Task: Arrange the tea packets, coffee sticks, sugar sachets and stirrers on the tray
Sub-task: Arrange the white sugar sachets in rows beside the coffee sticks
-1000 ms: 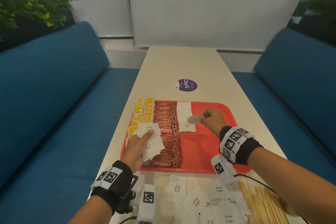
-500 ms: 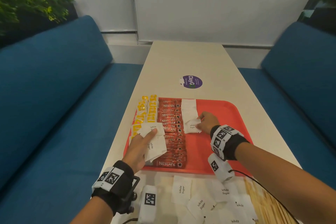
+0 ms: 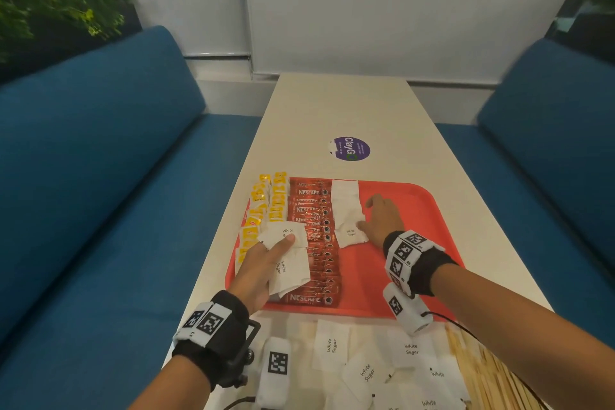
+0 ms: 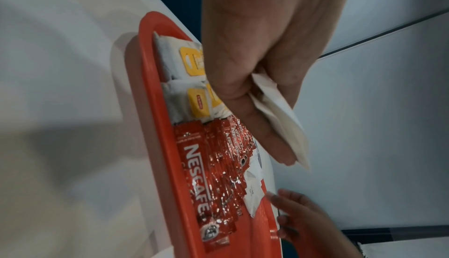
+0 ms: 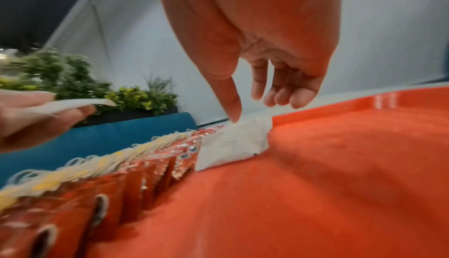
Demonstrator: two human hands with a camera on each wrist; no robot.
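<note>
A: Head view, item by item?
B: Tray (image 3: 416, 196) on desk (image 3: 342, 103): tea packets (image 3: 276, 200) leftmost, coffee sticks (image 3: 312, 236) next, sugar row (image 3: 347, 210) beside them. Loose sachets (image 3: 332, 344) and stirrers (image 3: 479, 373) on the desk, nearer me.

A: Left wrist?
B: My left hand (image 4: 257, 55) grips a sachet bunch (image 4: 279, 118) above the sticks.

A: Right wrist?
B: My right hand (image 5: 255, 51), fingers relaxed, holds nothing; thumb touches the sugar row's near sachet.

Left hand (image 3: 258, 268) curls in a pinching grip; right hand (image 3: 382, 221) reaches forward, fingers loosely extended.
</note>
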